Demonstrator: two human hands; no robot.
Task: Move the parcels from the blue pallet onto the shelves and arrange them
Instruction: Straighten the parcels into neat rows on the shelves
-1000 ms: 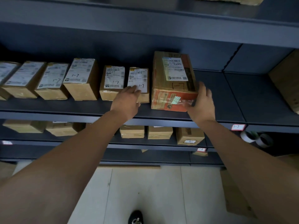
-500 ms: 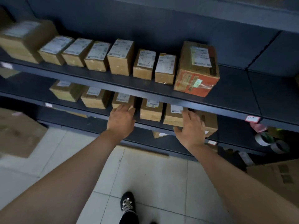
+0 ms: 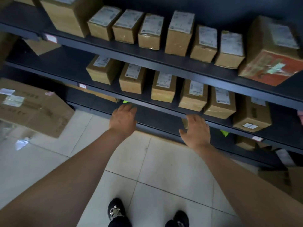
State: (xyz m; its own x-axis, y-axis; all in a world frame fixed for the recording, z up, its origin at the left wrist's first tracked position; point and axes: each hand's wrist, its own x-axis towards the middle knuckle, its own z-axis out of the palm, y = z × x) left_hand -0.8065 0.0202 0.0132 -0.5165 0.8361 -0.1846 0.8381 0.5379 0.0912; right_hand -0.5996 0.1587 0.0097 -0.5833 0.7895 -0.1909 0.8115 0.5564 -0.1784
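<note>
- Cardboard parcels (image 3: 178, 33) are sitting in rows on two dark shelves (image 3: 147, 56) in your head view, with a red-faced parcel (image 3: 270, 63) ending the upper row at right.
- You are holding your left hand (image 3: 123, 119) and right hand (image 3: 196, 131) palm-down near the lower shelf's edge, fingers straight, loosely together, gripping nothing.
- Your large carton (image 3: 32, 105) is lying on the floor at left.

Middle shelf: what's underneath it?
A lower shelf with a cardboard parcel, partly seen, and green tags. The middle shelf's edge, left hand and right hand cover the rest.
</note>
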